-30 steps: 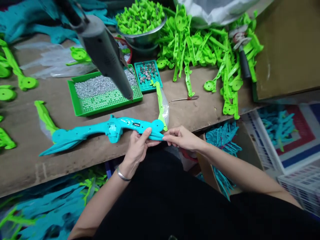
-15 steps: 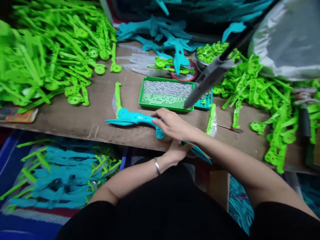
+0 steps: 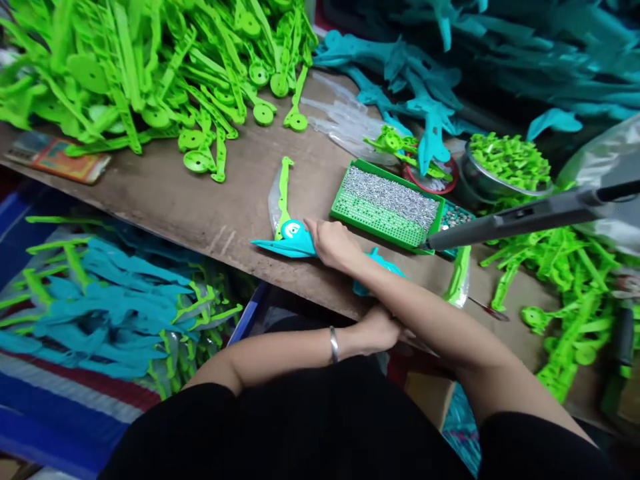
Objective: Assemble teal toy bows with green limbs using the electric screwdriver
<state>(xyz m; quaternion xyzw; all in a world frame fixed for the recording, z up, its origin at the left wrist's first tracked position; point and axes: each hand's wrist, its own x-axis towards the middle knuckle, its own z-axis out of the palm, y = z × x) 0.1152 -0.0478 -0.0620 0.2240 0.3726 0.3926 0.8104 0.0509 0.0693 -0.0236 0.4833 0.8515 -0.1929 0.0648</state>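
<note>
A long turquoise plastic piece (image 3: 299, 248) lies near the bench's front edge, its pointed end to the left. A white curved mark (image 3: 291, 230) shows on its rounded part. My right hand (image 3: 334, 244) is closed over the piece just right of that mark, fingers curled. More turquoise plastic emerges behind my right wrist. My left hand (image 3: 379, 330) is low at the bench edge, crossed under my right forearm; its fingers are hidden. A lime-green strip with a clear, curved blade-like part (image 3: 276, 200) lies against the piece's rounded end.
A green tray (image 3: 385, 207) of small metal pins stands behind my hands, a grey rod-like tool (image 3: 510, 217) reaching over its corner. Lime-green parts (image 3: 165, 73) pile up left and right. A metal bowl (image 3: 493, 181) holds small green pieces. Another green-and-clear part (image 3: 459, 280) lies right.
My right hand has shifted left along the turquoise piece towards its rounded part, and its fingers are more curled. A white mark now shows there. The view has turned.
</note>
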